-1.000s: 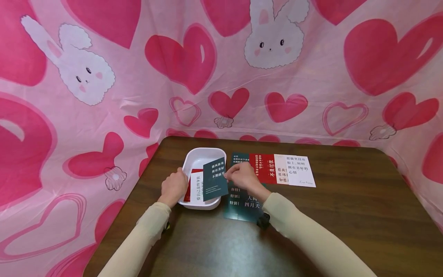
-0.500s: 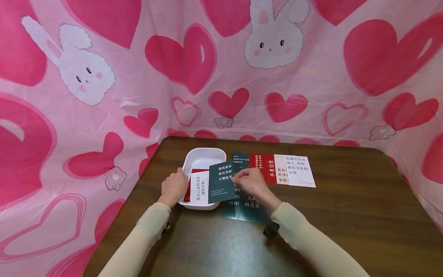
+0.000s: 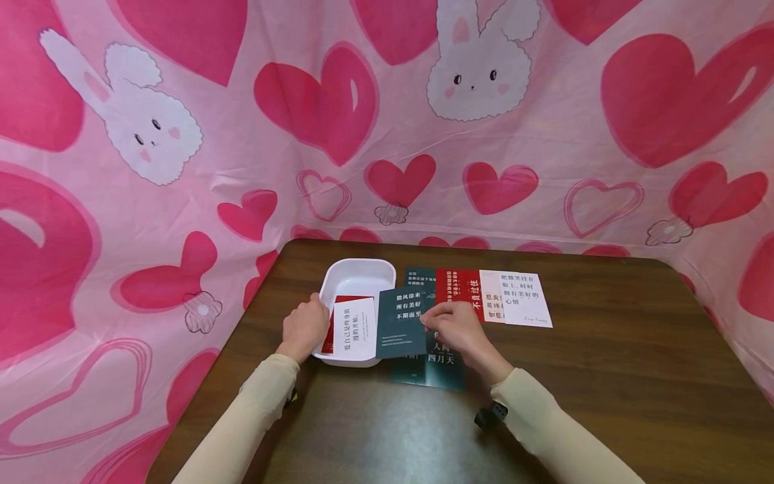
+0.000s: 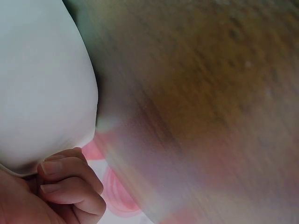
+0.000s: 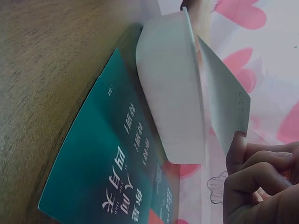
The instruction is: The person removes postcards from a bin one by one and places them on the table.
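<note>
At the left of the table my left hand (image 3: 305, 327) grips the near left rim of a white plastic tray (image 3: 363, 275). A red card (image 3: 347, 298) lies in the tray, mostly hidden under a white card (image 3: 355, 329) with dark lettering. My right hand (image 3: 459, 331) pinches the right edge of a dark green card (image 3: 398, 326) printed in white, between thumb and fingers. That card is tilted over the tray's right rim and overlaps the table cards. In the right wrist view its pale back (image 5: 229, 93) rises above the tray wall (image 5: 170, 84).
Beside the tray, dark green cards (image 3: 444, 376) overlap on the brown wooden table (image 3: 629, 370). Behind the right hand runs a row with red cards (image 3: 462, 286) and white cards (image 3: 529, 302). A pink cloth (image 3: 399, 222) with hearts and rabbits hangs around the table.
My right hand has drawn the dark green card rightward and slightly toward me, uncovering more of the white card in the tray. The left hand has stayed on the rim.
</note>
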### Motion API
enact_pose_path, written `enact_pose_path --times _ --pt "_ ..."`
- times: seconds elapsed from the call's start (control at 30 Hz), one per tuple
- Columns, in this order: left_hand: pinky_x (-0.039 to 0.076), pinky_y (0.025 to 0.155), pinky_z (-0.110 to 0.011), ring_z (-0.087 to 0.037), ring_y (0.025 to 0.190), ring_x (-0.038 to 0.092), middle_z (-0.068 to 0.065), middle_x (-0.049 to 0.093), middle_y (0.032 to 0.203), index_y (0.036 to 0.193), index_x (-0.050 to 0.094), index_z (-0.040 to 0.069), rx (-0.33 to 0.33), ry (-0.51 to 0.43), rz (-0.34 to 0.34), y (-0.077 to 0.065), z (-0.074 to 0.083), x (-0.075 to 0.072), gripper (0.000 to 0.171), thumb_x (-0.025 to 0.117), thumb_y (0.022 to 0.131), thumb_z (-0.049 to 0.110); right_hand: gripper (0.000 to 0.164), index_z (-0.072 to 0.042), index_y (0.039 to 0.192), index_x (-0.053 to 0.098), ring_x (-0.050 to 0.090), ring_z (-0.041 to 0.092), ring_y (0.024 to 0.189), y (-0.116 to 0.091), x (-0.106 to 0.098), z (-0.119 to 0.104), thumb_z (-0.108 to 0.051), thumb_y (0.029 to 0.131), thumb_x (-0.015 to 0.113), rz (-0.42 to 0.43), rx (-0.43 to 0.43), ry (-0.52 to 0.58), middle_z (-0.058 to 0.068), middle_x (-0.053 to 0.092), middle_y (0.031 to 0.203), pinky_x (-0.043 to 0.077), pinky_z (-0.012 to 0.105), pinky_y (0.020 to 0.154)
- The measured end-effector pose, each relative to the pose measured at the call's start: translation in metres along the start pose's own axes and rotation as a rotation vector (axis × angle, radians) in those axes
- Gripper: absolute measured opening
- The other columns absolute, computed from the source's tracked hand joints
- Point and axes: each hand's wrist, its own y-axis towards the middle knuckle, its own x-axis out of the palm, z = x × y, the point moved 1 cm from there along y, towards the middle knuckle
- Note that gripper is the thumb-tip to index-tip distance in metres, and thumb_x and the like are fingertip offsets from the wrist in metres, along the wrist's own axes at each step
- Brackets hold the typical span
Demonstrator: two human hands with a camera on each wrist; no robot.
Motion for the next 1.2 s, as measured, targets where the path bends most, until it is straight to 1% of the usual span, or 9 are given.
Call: enact_pose_path --times 0.17,0.4,0.47,0.67,0.8,0.9,1.0,1.07,1.2 --pt "0.062 0.074 -0.051 -0.034 0.082 0.069 -0.022 0.067 0.101 0.140 0.050 -0.008 0.001 0.001 0.000 0.000 0.000 0.000 0.052 0.063 0.104 0.026 0.025 -0.003 0.113 0.079 0.067 0.039 0.096 -0.006 -0.009 -0.001 -0.022 0.097 0.076 0.000 -0.006 0.012 0.009 0.078 0.101 0.057 0.037 0.075" --pt "0.062 0.074 -0.050 -0.033 0.082 0.068 -0.023 0.067 0.102 0.141 0.049 -0.008 -0.001 -0.001 -0.003 0.001 -0.001 0.002 0.053 0.064 0.103 0.027 0.027 -0.002 0.113 0.079 0.066 0.037 0.082 -0.011 -0.018 0.003 -0.023 0.097 0.077 0.022 0.012 0.021 0.009 0.078 0.098 0.048 0.028 0.063" --pt "0.062 0.075 -0.051 -0.034 0.083 0.068 -0.023 0.067 0.103 0.141 0.049 -0.008 0.001 0.000 0.000 0.001 -0.001 0.002 0.054 0.064 0.103 0.027 0.027 -0.001 0.113 0.078 0.066 0.037 0.082 -0.013 -0.020 0.005 -0.023 0.097 0.076 0.023 0.026 0.021 0.009 0.078 0.097 0.048 0.028 0.064" --pt "0.062 0.076 -0.051 -0.034 0.083 0.069 -0.023 0.068 0.104 0.142 0.049 -0.008 0.003 -0.005 -0.003 0.001 -0.002 0.004 0.055 0.064 0.103 0.027 0.028 -0.001 0.115 0.077 0.066 0.038 0.100 -0.018 -0.031 0.014 -0.023 0.098 0.074 0.023 0.052 -0.002 0.010 0.077 0.104 0.052 0.031 0.073" --pt "0.062 0.077 -0.052 -0.035 0.084 0.069 -0.024 0.068 0.106 0.144 0.048 -0.009 0.000 -0.005 -0.004 0.001 -0.003 0.005 0.056 0.063 0.104 0.027 0.029 0.001 0.116 0.076 0.065 0.037 0.092 -0.021 -0.039 0.020 -0.023 0.099 0.074 0.031 0.056 -0.001 0.011 0.077 0.103 0.050 0.029 0.067" --pt "0.062 0.078 -0.053 -0.035 0.086 0.069 -0.024 0.068 0.108 0.145 0.048 -0.008 -0.002 -0.003 -0.007 0.002 -0.002 0.005 0.056 0.063 0.104 0.027 0.029 0.002 0.116 0.076 0.062 0.030 0.079 -0.024 -0.046 0.025 -0.022 0.099 0.074 0.035 0.061 -0.003 0.010 0.077 0.099 0.046 0.027 0.061" --pt "0.063 0.078 -0.052 -0.034 0.087 0.069 -0.023 0.068 0.109 0.146 0.048 -0.007 -0.007 -0.003 -0.008 0.003 -0.001 0.004 0.057 0.063 0.104 0.028 0.029 0.002 0.116 0.076 0.059 0.026 0.074 -0.026 -0.051 0.029 -0.022 0.099 0.073 0.034 0.075 -0.013 0.010 0.077 0.096 0.043 0.026 0.057" --pt "0.063 0.078 -0.051 -0.034 0.086 0.070 -0.023 0.068 0.109 0.145 0.049 -0.006 -0.005 -0.006 -0.005 0.004 0.000 0.004 0.056 0.064 0.104 0.028 0.030 0.001 0.117 0.076 0.059 0.026 0.075 -0.028 -0.055 0.030 -0.023 0.099 0.073 0.030 0.083 -0.023 0.010 0.076 0.097 0.044 0.027 0.058" --pt "0.063 0.075 -0.049 -0.032 0.082 0.069 -0.022 0.068 0.107 0.142 0.050 -0.006 -0.004 -0.013 -0.002 0.003 -0.002 0.003 0.054 0.064 0.104 0.028 0.031 0.002 0.117 0.076 0.061 0.028 0.087 -0.030 -0.061 0.032 -0.024 0.100 0.073 0.012 0.082 -0.040 0.011 0.076 0.103 0.046 0.030 0.066"
